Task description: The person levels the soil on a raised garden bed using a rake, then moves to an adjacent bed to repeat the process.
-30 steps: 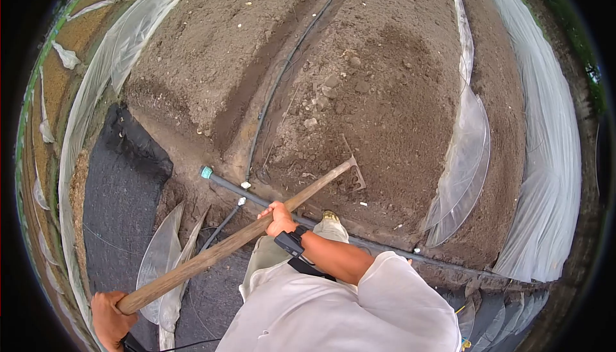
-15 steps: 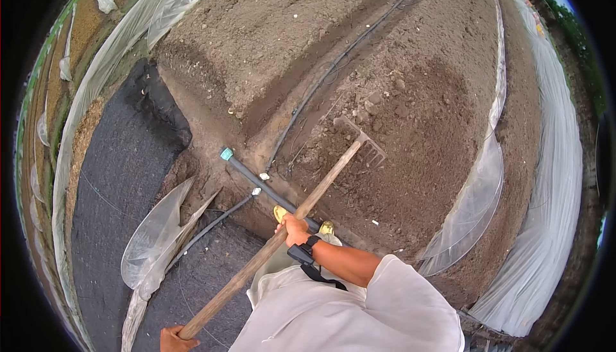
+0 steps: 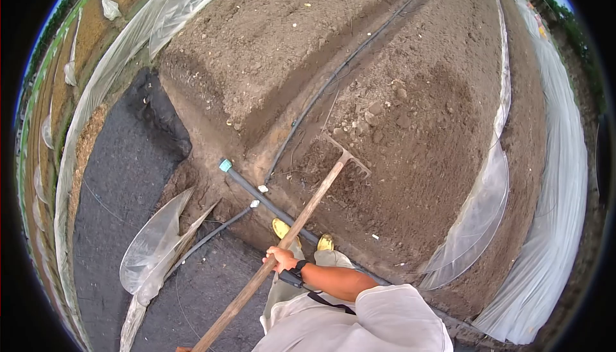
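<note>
A rake (image 3: 312,203) with a long wooden handle slants across the view from lower left to centre. Its rusty metal head (image 3: 347,155) rests on the loose brown soil, with the tines partly hidden by dirt. My right hand (image 3: 280,259) is closed around the middle of the handle; a black watch and a dark device are on that wrist. Only a sliver of my left hand (image 3: 184,349) shows at the bottom edge, by the handle's rear end; most of its fingers are out of view.
A thick dark pipe (image 3: 253,192) with a teal cap lies before my yellow shoes (image 3: 325,243). A thin black hose (image 3: 333,76) runs up the furrow. Black ground cloth (image 3: 128,179) is at left. Plastic sheeting (image 3: 552,211) lines the right side.
The rake has been drawn back toward my body, its head moving lower left over the soil. Both hands have moved down with the handle, the left nearly out of view.
</note>
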{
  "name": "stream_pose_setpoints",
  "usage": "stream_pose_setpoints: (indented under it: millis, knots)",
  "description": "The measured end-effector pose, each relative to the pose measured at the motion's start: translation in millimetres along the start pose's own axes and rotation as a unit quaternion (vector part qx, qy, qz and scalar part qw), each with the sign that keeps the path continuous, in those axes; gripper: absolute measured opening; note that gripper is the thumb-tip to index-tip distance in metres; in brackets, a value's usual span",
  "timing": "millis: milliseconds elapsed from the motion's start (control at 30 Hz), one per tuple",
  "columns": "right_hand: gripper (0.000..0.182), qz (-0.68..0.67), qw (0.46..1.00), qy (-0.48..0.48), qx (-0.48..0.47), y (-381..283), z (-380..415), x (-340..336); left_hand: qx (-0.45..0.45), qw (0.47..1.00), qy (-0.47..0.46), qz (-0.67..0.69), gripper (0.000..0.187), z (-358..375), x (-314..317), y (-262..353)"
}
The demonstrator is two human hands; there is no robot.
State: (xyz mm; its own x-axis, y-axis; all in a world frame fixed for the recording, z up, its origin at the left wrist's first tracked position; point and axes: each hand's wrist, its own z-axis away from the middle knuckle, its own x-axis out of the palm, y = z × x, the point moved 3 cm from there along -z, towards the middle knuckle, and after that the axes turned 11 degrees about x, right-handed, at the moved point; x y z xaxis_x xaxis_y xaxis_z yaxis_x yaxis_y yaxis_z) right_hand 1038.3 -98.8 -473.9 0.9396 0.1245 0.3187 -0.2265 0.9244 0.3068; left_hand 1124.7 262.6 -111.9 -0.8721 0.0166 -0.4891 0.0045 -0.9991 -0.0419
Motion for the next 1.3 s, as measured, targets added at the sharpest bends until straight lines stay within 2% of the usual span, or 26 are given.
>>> stream_pose_setpoints:
  millis: [33, 100, 167, 267, 300, 333, 367, 400, 500, 533, 600, 667, 700, 733, 800, 867, 1100, 1200, 1300]
  knots:
    - [0.004, 0.000, 0.999, 0.034, -0.040, -23, -8, -6, -0.005, 1.000, 0.001, 0.002, 0.028, -10, 0, 3]
    - [0.004, 0.015, 0.994, 0.085, -0.067, -72, 21, -6, 0.062, 0.996, -0.014, 0.061, 0.027, -69, 18, 6]
    - [0.004, -0.072, 0.977, 0.111, -0.166, -124, 40, -11, 0.128, 0.987, -0.019, 0.091, 0.029, -113, 23, 46]
    - [0.011, -0.058, 0.949, 0.143, -0.273, -233, 71, -39, 0.185, 0.979, -0.052, 0.073, 0.033, -132, 25, 171]
    - [0.014, -0.027, 0.934, 0.181, -0.307, -265, 81, -49, 0.221, 0.972, -0.048, 0.058, 0.037, -132, 28, 203]
    - [0.014, -0.050, 0.910, 0.191, -0.364, -291, 90, -61, 0.271, 0.960, -0.042, 0.063, 0.038, -129, 30, 234]
    - [0.014, -0.087, 0.900, 0.196, -0.380, -305, 118, -62, 0.317, 0.945, -0.036, 0.072, 0.040, -125, 32, 259]
    - [0.014, -0.070, 0.886, 0.207, -0.410, -322, 136, -71, 0.345, 0.935, -0.034, 0.079, 0.041, -121, 32, 281]
    - [0.013, -0.064, 0.876, 0.236, -0.415, -332, 191, -87, 0.416, 0.906, -0.009, 0.075, 0.042, -110, 16, 304]
    - [0.012, -0.079, 0.886, 0.199, -0.412, -334, 192, -99, 0.452, 0.890, 0.004, 0.064, 0.043, -105, 8, 305]
    - [0.013, -0.089, 0.888, 0.217, -0.395, -308, 203, -97, 0.439, 0.895, -0.028, 0.074, 0.045, -91, -20, 294]
    - [0.015, -0.098, 0.903, 0.142, -0.393, -285, 177, -109, 0.479, 0.876, -0.005, 0.044, 0.045, -80, -51, 281]
    - [0.016, -0.110, 0.907, 0.140, -0.382, -269, 166, -108, 0.495, 0.868, 0.025, 0.025, 0.044, -72, -66, 275]
    - [0.017, -0.124, 0.911, 0.139, -0.369, -249, 150, -108, 0.497, 0.867, 0.028, 0.027, 0.044, -63, -82, 270]
    - [0.019, -0.116, 0.935, 0.090, -0.321, -218, 105, -119, 0.499, 0.861, 0.075, -0.058, 0.040, -46, -108, 264]
    - [0.019, -0.142, 0.929, 0.055, -0.336, -196, 87, -114, 0.500, 0.858, 0.086, -0.086, 0.040, -38, -123, 266]
    - [0.016, -0.204, 0.915, 0.117, -0.328, -232, 104, -98, 0.509, 0.839, 0.170, -0.091, 0.047, -28, -164, 320]
    - [0.018, -0.192, 0.907, 0.135, -0.349, -245, 117, -84, 0.522, 0.828, 0.174, -0.109, 0.049, -33, -186, 348]
    - [0.015, -0.212, 0.914, 0.091, -0.335, -267, 105, -81, 0.531, 0.821, 0.169, -0.122, 0.047, -49, -212, 375]
